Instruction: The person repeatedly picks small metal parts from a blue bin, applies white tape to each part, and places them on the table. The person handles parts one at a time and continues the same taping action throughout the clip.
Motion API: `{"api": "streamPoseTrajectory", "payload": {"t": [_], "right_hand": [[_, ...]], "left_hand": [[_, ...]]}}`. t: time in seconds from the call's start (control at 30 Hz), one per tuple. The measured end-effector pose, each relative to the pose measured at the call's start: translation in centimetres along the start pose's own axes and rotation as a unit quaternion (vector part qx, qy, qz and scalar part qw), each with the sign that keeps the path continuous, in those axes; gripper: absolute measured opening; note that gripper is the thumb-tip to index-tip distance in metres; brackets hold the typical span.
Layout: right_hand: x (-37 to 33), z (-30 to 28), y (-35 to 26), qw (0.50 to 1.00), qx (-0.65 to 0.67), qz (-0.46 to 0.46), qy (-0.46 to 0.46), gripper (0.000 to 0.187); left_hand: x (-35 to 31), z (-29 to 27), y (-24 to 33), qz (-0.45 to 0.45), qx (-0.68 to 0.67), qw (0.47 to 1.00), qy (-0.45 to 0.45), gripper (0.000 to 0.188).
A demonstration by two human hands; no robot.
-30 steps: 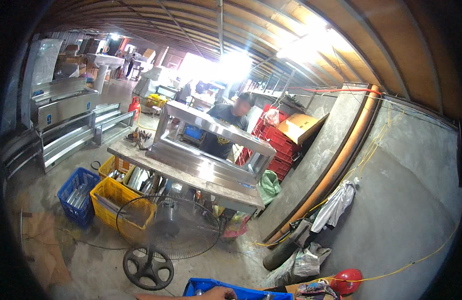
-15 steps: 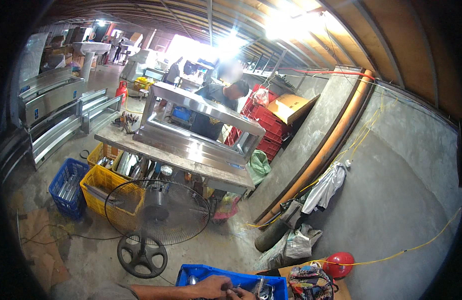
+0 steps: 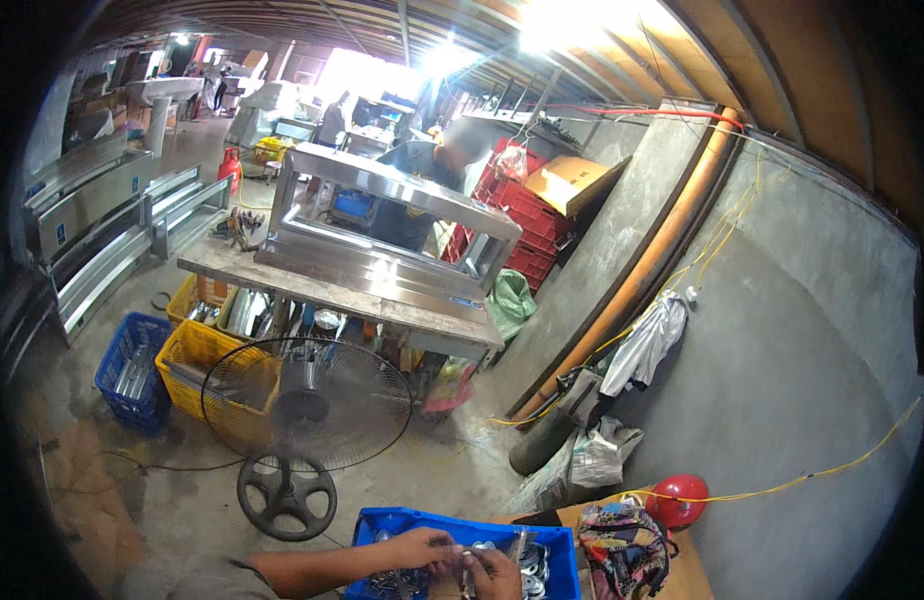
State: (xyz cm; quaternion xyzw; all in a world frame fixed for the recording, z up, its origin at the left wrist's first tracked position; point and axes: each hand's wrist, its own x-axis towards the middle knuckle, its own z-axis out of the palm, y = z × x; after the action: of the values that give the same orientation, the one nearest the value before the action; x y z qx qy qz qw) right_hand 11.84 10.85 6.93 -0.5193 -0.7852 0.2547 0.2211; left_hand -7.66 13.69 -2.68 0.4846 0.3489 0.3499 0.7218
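Observation:
Over the blue crate [image 3: 422, 515] at the lower edge, my two hands are close together. My left hand [image 3: 422, 549] comes in from the lower left, fingers bent and tips close to the right hand; whatever they pinch is too small and blurred to name. My right hand [image 3: 496, 574] is closed around a small, narrow metal piece [image 3: 468, 578], which points downward. Below and beside the hands, the crate holds shiny metal parts, with several round, ring-like pieces [image 3: 534, 572] on the right side and a flat upright strip [image 3: 523, 545] by its far wall.
A black pedestal fan [image 3: 304, 405] stands ahead, left of centre. Behind it is a workbench [image 3: 332, 290] bearing a steel frame [image 3: 377, 265], with another person [image 3: 412, 195] beyond. A patterned bag [image 3: 622, 555] and red helmet-like object [image 3: 678, 500] lie to the right.
The view has tipped down slightly, so more of the crate shows. My hands have moved a little higher in the picture, and the left fingers have straightened and drawn slightly away from the right.

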Motion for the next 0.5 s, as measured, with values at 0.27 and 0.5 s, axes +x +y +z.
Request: {"api": "streamPoseTrajectory", "payload": {"t": [0.27, 0.5], "right_hand": [[-0.9, -0.7, -2.3, 0.997, 0.069, -0.001, -0.02, 0.042], [-0.3, 1.6, 1.8, 0.994, 0.035, -0.105, 0.0, 0.044]], "left_hand": [[-0.6, -0.4, 0.9, 0.012, -0.052, 0.996, -0.068, 0.035], [-1.4, -0.2, 2.0, 0.068, -0.043, 0.996, -0.043, 0.029]]}}
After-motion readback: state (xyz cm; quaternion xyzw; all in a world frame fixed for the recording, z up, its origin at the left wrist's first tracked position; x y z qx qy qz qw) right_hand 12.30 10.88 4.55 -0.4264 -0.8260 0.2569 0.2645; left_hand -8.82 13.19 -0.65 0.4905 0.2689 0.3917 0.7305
